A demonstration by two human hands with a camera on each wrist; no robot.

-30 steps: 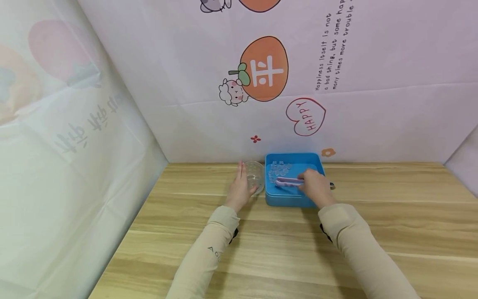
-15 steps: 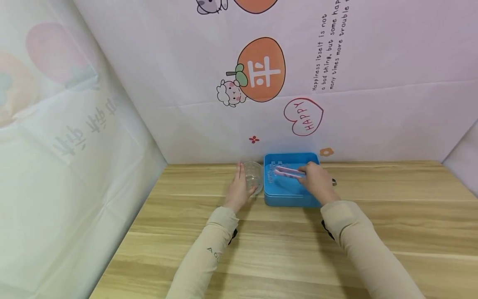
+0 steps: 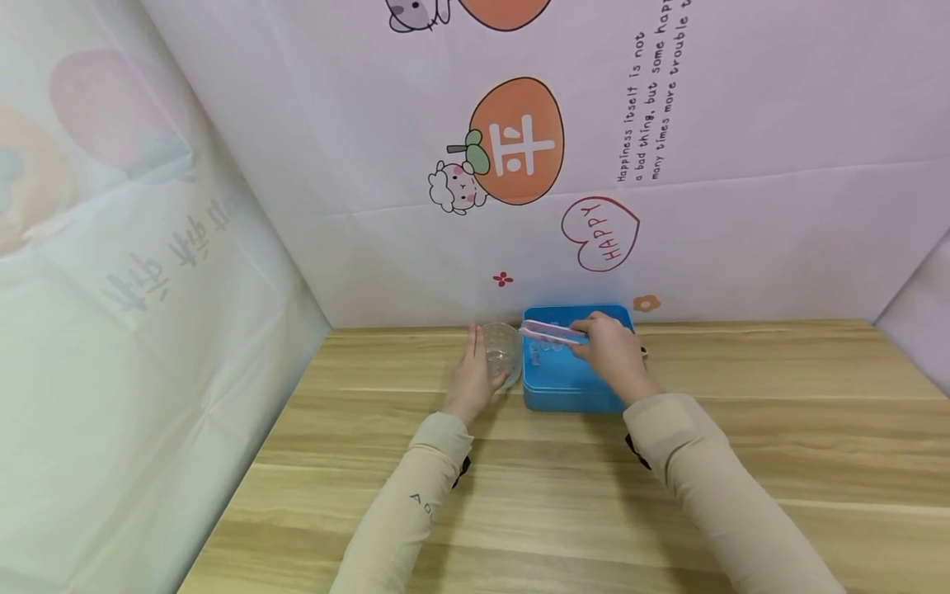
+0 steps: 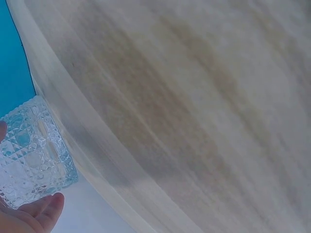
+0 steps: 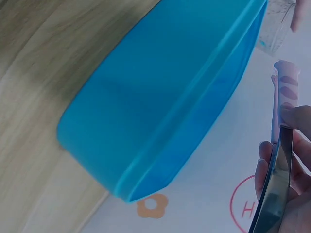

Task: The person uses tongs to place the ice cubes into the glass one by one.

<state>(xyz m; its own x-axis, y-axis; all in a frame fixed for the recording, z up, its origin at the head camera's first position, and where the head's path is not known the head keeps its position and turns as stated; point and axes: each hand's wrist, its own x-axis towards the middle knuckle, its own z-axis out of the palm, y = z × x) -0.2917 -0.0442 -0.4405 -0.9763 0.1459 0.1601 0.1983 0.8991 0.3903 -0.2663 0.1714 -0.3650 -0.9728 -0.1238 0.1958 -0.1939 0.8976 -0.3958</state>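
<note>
My left hand (image 3: 471, 384) holds a clear glass cup (image 3: 501, 356), its fingers along the left side and thumb at the near side. In the left wrist view the glass (image 4: 34, 155) shows a cut diamond pattern, with fingertips (image 4: 51, 208) against it. My right hand (image 3: 612, 355) grips tongs (image 3: 552, 332) with pink-and-white patterned tips and a metal body. Their tips reach above the gap between the glass and a blue box (image 3: 575, 401). I cannot tell whether the tips pinch a clear piece. Several small clear pieces (image 3: 536, 355) lie inside the box's left side.
Glass and box stand side by side at the back of the wooden table (image 3: 534, 495). Right behind them rises a printed white backdrop (image 3: 416, 264), and another white sheet (image 3: 223, 355) hangs on the left. A small dark thing (image 3: 643, 353) shows by the box's right side.
The tongs have risen from among the clear pieces in the box and moved left to the glass's rim, with my right hand. My left hand stays at the glass.
</note>
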